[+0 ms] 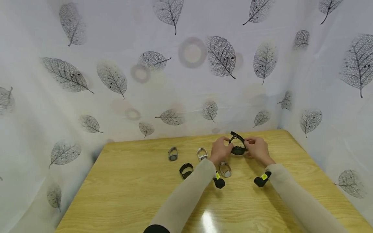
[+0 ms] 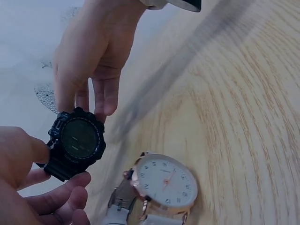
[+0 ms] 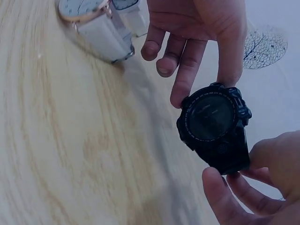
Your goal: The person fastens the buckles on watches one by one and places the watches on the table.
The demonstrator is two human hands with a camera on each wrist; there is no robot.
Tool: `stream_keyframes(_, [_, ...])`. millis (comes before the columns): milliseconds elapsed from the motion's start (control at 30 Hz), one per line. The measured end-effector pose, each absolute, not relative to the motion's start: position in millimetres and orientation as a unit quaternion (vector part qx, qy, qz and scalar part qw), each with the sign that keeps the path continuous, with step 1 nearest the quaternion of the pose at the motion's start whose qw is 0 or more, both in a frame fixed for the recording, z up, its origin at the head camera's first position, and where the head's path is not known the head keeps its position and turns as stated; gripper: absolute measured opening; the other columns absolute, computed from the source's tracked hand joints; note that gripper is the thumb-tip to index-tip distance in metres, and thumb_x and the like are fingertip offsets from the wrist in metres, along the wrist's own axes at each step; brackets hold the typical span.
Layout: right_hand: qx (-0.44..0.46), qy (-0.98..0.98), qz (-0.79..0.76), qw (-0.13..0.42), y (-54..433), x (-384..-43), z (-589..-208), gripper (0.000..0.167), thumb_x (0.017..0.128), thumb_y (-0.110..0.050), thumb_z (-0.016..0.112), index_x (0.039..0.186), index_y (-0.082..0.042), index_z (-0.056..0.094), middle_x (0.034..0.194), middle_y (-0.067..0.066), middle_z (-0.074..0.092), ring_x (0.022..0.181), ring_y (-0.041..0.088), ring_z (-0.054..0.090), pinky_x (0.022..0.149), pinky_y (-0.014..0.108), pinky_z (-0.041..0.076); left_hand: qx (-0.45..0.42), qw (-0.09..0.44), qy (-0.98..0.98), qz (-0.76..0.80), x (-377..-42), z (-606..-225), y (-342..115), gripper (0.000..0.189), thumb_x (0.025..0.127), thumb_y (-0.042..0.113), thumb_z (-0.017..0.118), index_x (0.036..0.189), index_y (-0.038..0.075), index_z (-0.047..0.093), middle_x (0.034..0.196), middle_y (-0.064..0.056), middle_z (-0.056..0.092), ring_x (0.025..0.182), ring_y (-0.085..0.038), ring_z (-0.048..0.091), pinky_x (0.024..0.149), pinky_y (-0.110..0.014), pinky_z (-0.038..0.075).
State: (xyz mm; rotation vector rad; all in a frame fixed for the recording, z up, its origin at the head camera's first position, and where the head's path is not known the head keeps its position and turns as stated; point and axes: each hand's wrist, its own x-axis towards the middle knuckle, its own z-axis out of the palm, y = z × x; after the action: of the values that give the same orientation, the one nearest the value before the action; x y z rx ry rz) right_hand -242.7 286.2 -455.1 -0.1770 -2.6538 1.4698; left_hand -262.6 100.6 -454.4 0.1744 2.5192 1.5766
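Between both hands a black digital wristwatch [image 1: 238,150] is held above the table's far right part, its strap looping up behind the round case. My left hand [image 1: 220,149] pinches it from the left, thumb and fingers on the case and strap edge, as the left wrist view also shows. From the right, my right hand [image 1: 257,150] pinches its other side. The watch's dark face [image 3: 211,117] is turned toward the wrist cameras. Just below the left hand, a rose-gold watch [image 2: 166,180] with a white dial and pale strap sits on the table.
On the wooden table [image 1: 131,194], a grey watch [image 1: 173,157], a white watch [image 1: 202,155] and another black watch [image 1: 186,171] stand left of the hands. The left forearm partly covers that black one. Leaf-printed white curtains [image 1: 192,87] surround the table's back and sides.
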Motion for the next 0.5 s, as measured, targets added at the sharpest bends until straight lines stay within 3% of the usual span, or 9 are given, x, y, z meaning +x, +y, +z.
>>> stream_keyframes(100, [-0.052,-0.862,0.501,0.063,283,-241,-450,0.037,0.107,-0.02,0.056,0.135,0.003,0.062,0.127,0.032,0.061,0.075,0.032,0.075,0.063,0.041,0.063,0.064,0.056,0.844,0.53,-261,-449,95,0.026,0.102,0.031,0.065,0.127,0.022,0.067,0.084,0.0,0.071,0.053,-0.019,0.058,0.047,-0.031,0.04])
stream_keyframes(200, [-0.037,-0.856,0.509,0.081,279,-239,-446,0.037,0.107,-0.021,0.056,0.135,0.003,0.062,0.128,0.032,0.061,0.08,0.035,0.075,0.066,0.044,0.063,0.074,0.033,0.842,0.533,-258,-442,89,0.026,0.102,0.031,0.066,0.126,0.022,0.068,0.072,-0.001,0.071,0.06,-0.023,0.067,0.047,-0.029,0.042])
stream_keyframes(400, [-0.003,-0.846,0.521,0.116,274,-231,-438,0.037,0.107,-0.022,0.058,0.135,0.001,0.062,0.126,0.031,0.065,0.087,0.042,0.073,0.068,0.048,0.062,0.097,0.021,0.822,0.561,-251,-434,79,0.028,0.103,0.029,0.064,0.13,0.021,0.066,0.076,-0.002,0.072,0.074,-0.035,0.072,0.046,-0.029,0.044])
stream_keyframes(500, [0.009,-0.837,0.532,0.128,270,-227,-435,0.036,0.106,-0.023,0.06,0.134,0.0,0.063,0.122,0.03,0.068,0.088,0.041,0.073,0.069,0.049,0.062,0.102,0.011,0.819,0.564,-245,-431,74,0.028,0.102,0.029,0.065,0.129,0.023,0.067,0.075,0.001,0.072,0.073,-0.033,0.072,0.046,-0.03,0.045])
